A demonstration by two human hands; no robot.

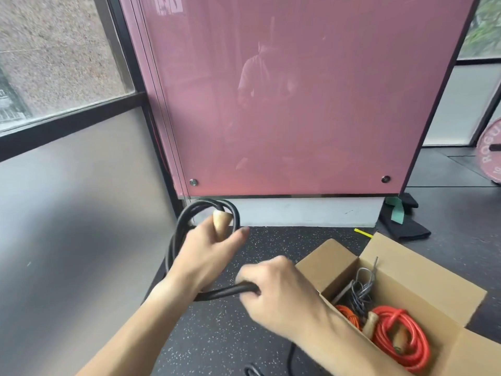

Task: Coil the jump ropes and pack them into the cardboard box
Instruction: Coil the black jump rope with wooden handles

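- Fingers of the left hand (pixel 208 248) curl round the pale wooden handle (pixel 221 219) of the black jump rope (pixel 179 234); several loops of that rope stand in a ring over the same hand, left of the cardboard box (pixel 423 283) and beyond its near corner
- Right hand (pixel 273 291), just left of the box, grips a bundle of the black strands, fingers closed tight round them; a loose black strand (pixel 291 359) trails on the speckled floor (pixel 230 335) in front of the box
- Handling, as I judge it: the black cord looks thick and rubbery, fairly heavy, springy enough to uncoil if let go; best held at the handle and across the gathered strands together, not by one loop
- Inside the box lie an orange jump rope (pixel 401 337), coiled, with a wooden handle (pixel 370 324) against it, and behind them a thin grey wire rope (pixel 360 291); the orange coil fills the near end, so the black coil would likely go on top
- Writing: a pink weight plate (pixel 488 158), far behind the box to its right, shows the letters "ROGU", cut off by the frame edge; no print is visible on the box
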